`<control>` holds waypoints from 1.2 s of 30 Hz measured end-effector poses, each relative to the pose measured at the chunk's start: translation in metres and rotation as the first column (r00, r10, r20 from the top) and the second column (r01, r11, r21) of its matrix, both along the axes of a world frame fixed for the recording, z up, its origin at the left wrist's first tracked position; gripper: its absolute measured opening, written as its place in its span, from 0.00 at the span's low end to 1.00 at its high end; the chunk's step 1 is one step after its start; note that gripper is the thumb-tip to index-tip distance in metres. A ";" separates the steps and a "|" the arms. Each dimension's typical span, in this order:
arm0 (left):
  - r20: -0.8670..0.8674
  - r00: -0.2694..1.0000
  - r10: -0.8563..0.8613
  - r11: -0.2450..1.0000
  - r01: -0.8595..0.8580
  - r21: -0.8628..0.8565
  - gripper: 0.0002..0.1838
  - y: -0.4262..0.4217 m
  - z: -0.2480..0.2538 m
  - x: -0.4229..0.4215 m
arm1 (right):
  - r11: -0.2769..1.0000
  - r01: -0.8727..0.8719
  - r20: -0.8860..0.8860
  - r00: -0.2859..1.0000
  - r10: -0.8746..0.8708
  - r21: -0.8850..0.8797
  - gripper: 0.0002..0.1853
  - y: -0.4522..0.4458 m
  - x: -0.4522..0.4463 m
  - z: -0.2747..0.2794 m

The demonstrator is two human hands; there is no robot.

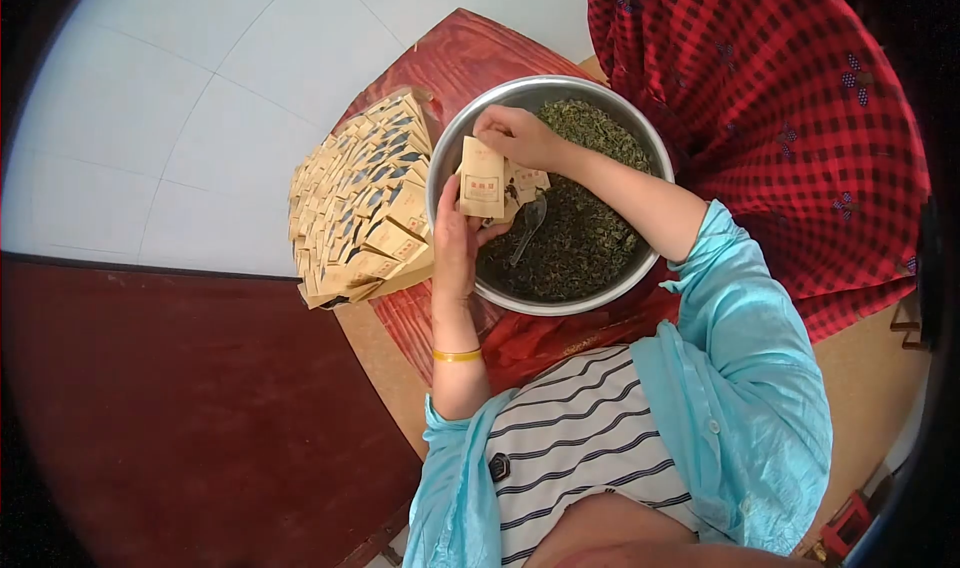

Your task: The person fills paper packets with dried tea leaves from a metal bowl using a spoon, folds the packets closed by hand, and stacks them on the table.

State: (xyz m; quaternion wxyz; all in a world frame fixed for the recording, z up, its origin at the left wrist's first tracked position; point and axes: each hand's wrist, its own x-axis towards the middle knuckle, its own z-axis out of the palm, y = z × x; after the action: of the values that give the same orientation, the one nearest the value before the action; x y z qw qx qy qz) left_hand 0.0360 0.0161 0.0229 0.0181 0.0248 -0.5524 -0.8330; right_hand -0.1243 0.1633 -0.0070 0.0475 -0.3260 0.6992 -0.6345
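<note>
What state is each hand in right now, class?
Left hand: closed, holding a paper packet.
Right hand: at the packet's top; grip cannot be told.

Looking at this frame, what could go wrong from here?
The packet in the left hand might slip into the leaves if its grip loosens. The clear scoop near that hand could get knocked. The crowded packets close beside the bowl might topple if bumped.
</note>
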 end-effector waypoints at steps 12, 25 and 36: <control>0.092 0.993 -0.077 0.980 0.093 -0.179 0.15 -0.007 -0.016 -0.004 | 0.996 0.000 -0.179 0.984 -0.016 -0.091 0.08 -0.007 0.043 0.040; -0.067 0.992 0.102 0.953 -0.117 -0.278 0.13 -0.001 -0.024 -0.005 | 0.996 0.092 -0.674 0.734 -0.081 -0.019 0.12 -0.002 0.050 0.047; -0.057 0.987 0.153 0.943 -0.163 -0.289 0.13 0.006 -0.014 -0.004 | 0.991 0.133 -0.798 0.595 -0.096 -0.020 0.16 0.000 0.053 0.058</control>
State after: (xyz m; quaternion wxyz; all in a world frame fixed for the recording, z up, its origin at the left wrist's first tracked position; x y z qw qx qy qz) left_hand 0.0318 0.0220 0.0093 0.0974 0.0520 -0.6656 -0.7381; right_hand -0.0711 0.1629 0.0506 -0.3029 -0.5281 0.6793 -0.4097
